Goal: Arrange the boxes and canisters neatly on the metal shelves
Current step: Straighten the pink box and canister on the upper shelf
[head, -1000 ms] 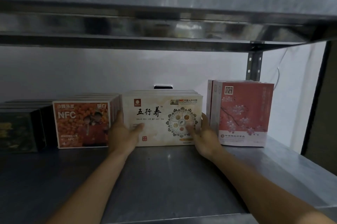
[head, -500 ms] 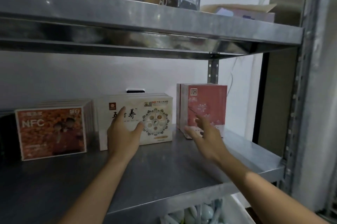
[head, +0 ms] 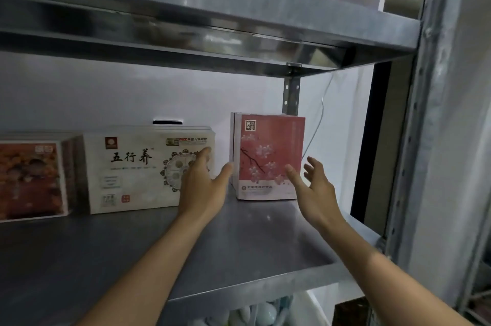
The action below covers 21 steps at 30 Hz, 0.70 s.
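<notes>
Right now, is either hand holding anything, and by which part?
Nothing is held. The left hand is open in front of the white box. The right hand is open by the pink blossom box. Neither grips a box.

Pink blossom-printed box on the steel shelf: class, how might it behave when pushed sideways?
The pink blossom-printed cardboard box stands taller than wide, so a high push may tip it. Its flat, crisp faces suggest stiffness. On the smooth steel shelf, a low push should slide it.
</notes>
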Each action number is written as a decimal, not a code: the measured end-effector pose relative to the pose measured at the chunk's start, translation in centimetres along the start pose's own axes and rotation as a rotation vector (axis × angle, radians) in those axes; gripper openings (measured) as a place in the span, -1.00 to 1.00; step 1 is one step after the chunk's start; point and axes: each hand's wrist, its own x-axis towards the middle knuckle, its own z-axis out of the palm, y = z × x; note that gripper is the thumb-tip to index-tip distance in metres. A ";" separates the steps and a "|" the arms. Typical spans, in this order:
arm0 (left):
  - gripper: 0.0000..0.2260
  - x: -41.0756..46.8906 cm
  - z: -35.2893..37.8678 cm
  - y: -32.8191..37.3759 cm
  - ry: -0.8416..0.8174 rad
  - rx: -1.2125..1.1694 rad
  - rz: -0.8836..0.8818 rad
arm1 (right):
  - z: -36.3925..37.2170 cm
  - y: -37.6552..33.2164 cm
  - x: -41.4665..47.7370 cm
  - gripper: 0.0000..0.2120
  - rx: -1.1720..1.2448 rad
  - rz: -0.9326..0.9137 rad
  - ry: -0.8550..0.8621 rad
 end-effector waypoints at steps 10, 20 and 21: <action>-0.26 2.5 6.7 0.4 -0.119 -0.027 -0.128 | 0.9 2.8 6.1 -0.30 0.149 0.122 -0.051; -0.18 4.8 10.1 -2.4 -0.164 -0.126 -0.209 | 3.4 5.5 10.4 -0.36 0.472 0.093 -0.161; -0.20 4.8 10.2 -2.7 -0.179 -0.134 -0.195 | 3.6 5.7 10.5 -0.38 0.505 0.084 -0.161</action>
